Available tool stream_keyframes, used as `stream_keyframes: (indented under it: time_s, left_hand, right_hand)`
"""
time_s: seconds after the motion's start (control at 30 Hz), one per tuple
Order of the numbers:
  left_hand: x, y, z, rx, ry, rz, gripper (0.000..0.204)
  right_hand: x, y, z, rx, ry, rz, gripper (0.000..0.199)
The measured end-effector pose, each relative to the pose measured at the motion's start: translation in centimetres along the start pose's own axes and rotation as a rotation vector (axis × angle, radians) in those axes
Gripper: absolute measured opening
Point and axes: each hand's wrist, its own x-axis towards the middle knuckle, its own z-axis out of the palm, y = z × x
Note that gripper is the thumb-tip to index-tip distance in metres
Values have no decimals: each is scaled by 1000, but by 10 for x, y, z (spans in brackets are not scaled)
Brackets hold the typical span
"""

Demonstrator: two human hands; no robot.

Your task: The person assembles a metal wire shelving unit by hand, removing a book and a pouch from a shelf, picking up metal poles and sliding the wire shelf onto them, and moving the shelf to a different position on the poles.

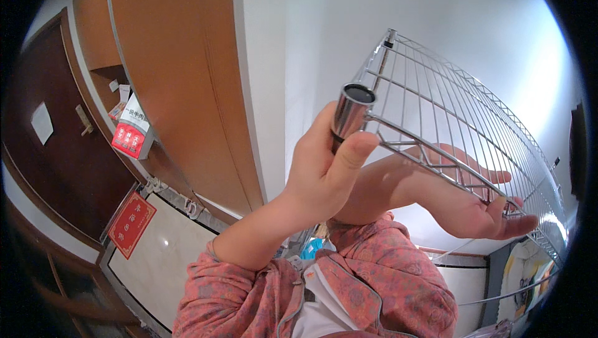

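Note:
A chrome wire shelf (430, 98) is held up tilted in front of me, on the right side of the view. My left hand (321, 164) wraps round the shelf's near corner sleeve (354, 111), a short chrome tube with a dark inside. Further right, my right hand (464, 198) supports the shelf's near edge from beneath. Its thumb and fingers lie on either side of the edge rail (448, 167), and part of the hand shows through the wires. The shelf's far right end bends away at the rim.
A white wall (349, 2) stands behind the shelf. To the left are a tall brown cabinet (180, 58), a red-and-white package (132, 129) in its niche, and a dark door (53, 101). A red mat (132, 225) lies on the pale tiled floor (168, 248).

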Motion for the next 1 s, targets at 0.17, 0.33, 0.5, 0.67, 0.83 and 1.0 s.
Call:
stream_keyframes:
  time_s: [0.17, 0.33, 0.5, 0.67, 0.83, 1.0]
  left_hand:
    - [4, 2, 6, -16, -18, 0, 52]
    - [1, 2, -5, 42, 9, -9, 54]
    - [4, 0, -1, 42, -35, 38, 54]
    - [0, 0, -3, 83, -16, 28, 53]
    - [11, -3, -6, 62, -35, 50, 51]
    - [9, -2, 0, 45, -21, 33, 48]
  right_hand:
    - [3, -5, -11, 73, -16, -119, 52]
    - [-26, -15, -31, 244, -39, -240, 54]
    - [-13, -3, -62, 2, -60, -451, 58]
    - [-18, 11, -5, 56, -31, -273, 51]
    - [-13, 8, 8, 48, -66, -208, 45]
    - [3, 9, 0, 88, -80, -218, 40]
